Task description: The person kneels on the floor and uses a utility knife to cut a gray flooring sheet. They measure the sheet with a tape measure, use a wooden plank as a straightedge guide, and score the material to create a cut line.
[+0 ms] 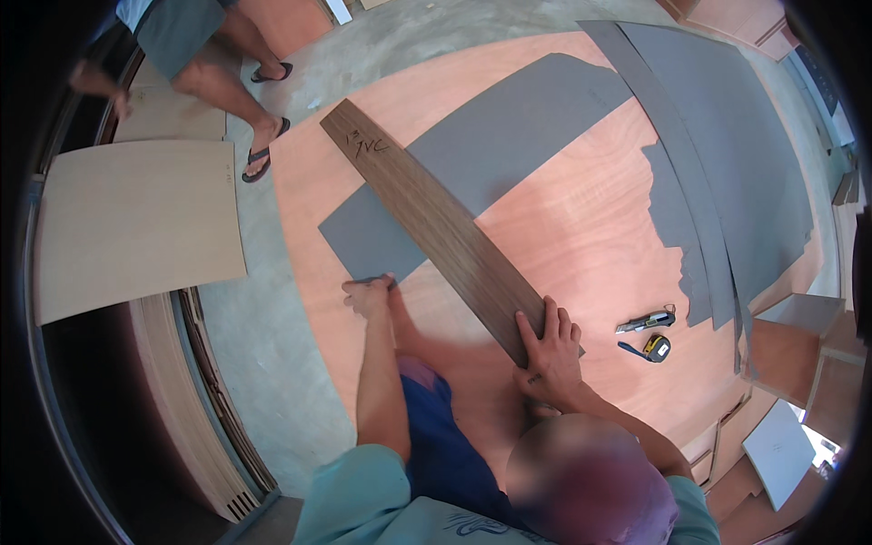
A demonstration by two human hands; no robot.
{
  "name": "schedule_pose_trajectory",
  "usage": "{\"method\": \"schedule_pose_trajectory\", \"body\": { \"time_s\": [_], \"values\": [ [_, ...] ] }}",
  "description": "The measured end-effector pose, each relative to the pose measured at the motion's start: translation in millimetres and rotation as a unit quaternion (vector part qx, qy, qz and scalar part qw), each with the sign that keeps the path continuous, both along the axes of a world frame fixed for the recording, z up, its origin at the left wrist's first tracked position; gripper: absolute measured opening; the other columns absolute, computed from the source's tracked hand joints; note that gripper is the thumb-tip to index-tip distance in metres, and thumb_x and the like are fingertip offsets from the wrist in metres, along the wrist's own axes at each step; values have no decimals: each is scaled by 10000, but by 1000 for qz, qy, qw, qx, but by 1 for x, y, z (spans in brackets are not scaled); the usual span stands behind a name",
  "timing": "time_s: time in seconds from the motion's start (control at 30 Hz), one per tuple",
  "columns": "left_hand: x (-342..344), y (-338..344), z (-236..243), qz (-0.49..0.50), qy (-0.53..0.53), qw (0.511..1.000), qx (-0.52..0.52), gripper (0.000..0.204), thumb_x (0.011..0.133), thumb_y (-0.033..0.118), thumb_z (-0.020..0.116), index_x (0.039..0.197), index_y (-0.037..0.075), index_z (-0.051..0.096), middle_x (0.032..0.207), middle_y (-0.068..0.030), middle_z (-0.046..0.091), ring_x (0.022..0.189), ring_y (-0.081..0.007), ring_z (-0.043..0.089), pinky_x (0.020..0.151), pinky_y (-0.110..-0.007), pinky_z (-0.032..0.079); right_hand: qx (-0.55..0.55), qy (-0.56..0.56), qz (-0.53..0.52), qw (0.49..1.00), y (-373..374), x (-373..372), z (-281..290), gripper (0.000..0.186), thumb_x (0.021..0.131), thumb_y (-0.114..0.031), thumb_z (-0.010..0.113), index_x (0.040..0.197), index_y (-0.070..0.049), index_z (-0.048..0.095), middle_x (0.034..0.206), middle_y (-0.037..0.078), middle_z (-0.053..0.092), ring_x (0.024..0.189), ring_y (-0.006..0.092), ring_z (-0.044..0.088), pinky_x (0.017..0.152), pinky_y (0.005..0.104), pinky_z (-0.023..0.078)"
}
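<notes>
A long brown wood-grain plank [427,213] lies slantwise across a grey sheet strip [518,127], both on a large pinkish plywood sheet [581,200]. My right hand [549,361] grips the plank's near end, thumb on one side and fingers on the other. At the strip's near-left corner, my left hand [368,295] has its fingers bent over the edge of the grey material. Handwritten marks show on the plank's far end. To the right of my right hand lie a utility knife [647,320] and a tape measure [655,348].
More grey sheeting [727,136] with ragged edges covers the plywood's right side. Beige boards [136,227] stand on the left above a stack of panels [186,391]. Another person's sandalled foot [263,150] is beside the plywood's far-left edge. Wooden boxes [799,354] stand at right.
</notes>
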State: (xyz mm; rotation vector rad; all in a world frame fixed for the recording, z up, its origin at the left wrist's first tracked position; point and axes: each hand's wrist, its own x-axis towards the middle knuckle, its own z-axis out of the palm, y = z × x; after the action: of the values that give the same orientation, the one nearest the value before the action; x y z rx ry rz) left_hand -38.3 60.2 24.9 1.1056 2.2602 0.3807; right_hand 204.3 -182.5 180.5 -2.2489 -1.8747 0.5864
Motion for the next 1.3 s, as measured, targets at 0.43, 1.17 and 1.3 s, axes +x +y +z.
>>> {"method": "schedule_pose_trajectory", "body": {
  "time_s": [0.43,1.17,1.3],
  "values": [
    [-143,-128,-10,-146,-295,944,38,446,820,-81,652,1247,-36,536,998,-57,639,904,-139,585,808,-289,490,-5,73,3,997,-22,-55,-64,890,696,-323,724,1464,-39,375,1443,407,239,1260,552,338,977,599,331],
    [-301,-175,-20,-28,-331,941,60,630,848,-140,595,1442,-20,420,1175,-83,647,1013,-165,623,872,-314,542,24,13,-28,999,36,46,-70,983,623,-140,784,1501,-108,343,1502,306,280,1323,480,358,1054,561,345],
    [-301,-174,-29,-33,-311,947,67,637,845,-116,629,1442,-18,427,1154,-80,648,991,-165,623,871,-312,545,-10,-14,-33,999,49,57,-62,940,609,-108,766,1473,-98,394,1501,296,292,1313,453,370,1071,525,334]
  ]
}}
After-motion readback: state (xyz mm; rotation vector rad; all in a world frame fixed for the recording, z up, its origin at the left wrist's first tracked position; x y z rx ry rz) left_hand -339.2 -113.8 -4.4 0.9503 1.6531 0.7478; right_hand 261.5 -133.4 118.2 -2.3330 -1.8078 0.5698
